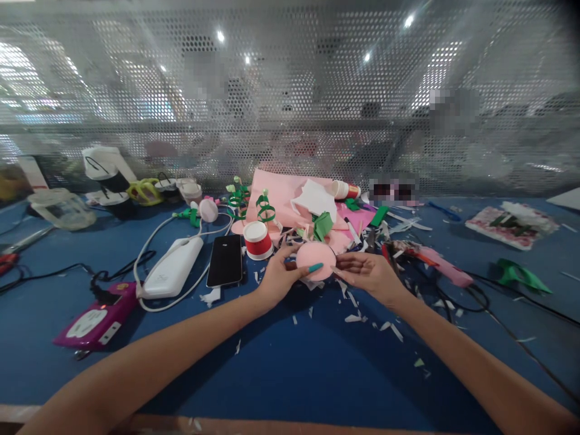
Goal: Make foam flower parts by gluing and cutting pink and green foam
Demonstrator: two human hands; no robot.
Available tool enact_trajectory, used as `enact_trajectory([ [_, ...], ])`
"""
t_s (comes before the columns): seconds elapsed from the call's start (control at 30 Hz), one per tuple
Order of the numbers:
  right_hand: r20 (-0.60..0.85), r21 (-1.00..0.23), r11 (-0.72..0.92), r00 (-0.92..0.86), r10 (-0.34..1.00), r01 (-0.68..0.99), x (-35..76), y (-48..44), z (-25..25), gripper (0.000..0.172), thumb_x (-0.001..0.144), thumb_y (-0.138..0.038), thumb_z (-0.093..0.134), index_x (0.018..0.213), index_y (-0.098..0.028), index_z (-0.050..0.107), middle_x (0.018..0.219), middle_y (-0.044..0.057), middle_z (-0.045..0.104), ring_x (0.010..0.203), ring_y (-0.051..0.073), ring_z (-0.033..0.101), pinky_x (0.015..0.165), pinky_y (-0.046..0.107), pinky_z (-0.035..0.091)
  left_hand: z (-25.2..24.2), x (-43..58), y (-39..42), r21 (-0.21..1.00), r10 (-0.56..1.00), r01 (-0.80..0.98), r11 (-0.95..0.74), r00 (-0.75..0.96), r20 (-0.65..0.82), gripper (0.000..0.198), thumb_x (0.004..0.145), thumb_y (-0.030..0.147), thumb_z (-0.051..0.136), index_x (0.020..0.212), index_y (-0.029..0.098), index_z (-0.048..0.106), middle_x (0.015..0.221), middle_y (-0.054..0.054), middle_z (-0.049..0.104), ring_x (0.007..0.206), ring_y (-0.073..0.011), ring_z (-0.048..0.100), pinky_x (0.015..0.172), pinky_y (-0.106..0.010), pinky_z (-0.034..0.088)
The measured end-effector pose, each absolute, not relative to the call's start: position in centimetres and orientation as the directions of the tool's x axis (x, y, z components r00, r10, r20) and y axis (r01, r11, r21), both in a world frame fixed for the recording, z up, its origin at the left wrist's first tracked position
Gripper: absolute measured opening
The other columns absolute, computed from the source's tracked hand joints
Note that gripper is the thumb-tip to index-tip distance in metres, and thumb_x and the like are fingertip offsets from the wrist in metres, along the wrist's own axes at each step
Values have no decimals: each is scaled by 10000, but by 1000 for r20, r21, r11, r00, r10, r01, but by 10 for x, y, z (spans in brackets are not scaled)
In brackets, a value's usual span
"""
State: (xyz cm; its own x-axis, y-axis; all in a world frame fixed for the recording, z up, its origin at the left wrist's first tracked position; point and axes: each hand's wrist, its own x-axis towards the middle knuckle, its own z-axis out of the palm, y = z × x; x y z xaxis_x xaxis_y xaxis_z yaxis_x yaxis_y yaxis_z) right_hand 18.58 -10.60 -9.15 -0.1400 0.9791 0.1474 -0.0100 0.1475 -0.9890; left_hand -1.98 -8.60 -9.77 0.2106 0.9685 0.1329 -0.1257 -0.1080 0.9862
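Between my two hands is a round pink paper disc (312, 257), held above the blue table. My left hand (280, 275) pinches its left side, the thumb with a teal nail lying across the front. At the right edge, my right hand (369, 275) grips the disc between thumb and fingers. Just left of my left hand stands a red and white paper cup (258, 241). Behind the disc lie a folded green paper piece (322, 226), a torn white paper (313, 199) and a large pink sheet (272, 187).
Paper scraps litter the blue table (290, 368). On the left are a black phone (225, 260), a white power bank (174, 269) and a purple power strip (97, 320). A pink glue gun (444, 267) with a cord lies right. A perforated metal screen (290, 90) rises behind.
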Motion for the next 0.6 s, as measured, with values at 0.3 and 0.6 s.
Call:
enact_trajectory([
  [0.3, 156, -988, 151, -150, 976, -42, 189, -102, -93, 307, 580, -339, 781, 847, -202, 723, 806, 56, 722, 779, 208, 662, 755, 366, 538, -96, -20, -86, 990, 954, -100, -101, 272, 125, 549, 563, 251, 773, 1074, 144, 601, 1121, -106, 640, 910, -226, 644, 748, -346, 564],
  [0.6, 194, -981, 195, -160, 968, -6, 189, -104, -92, 278, 632, -314, 755, 888, -216, 708, 883, 41, 718, 832, 205, 654, 786, 359, 522, -97, -21, -88, 990, 940, -45, -134, 311, 141, 560, 566, 270, 781, 1086, 153, 608, 1041, -89, 669, 883, -221, 643, 692, -329, 570],
])
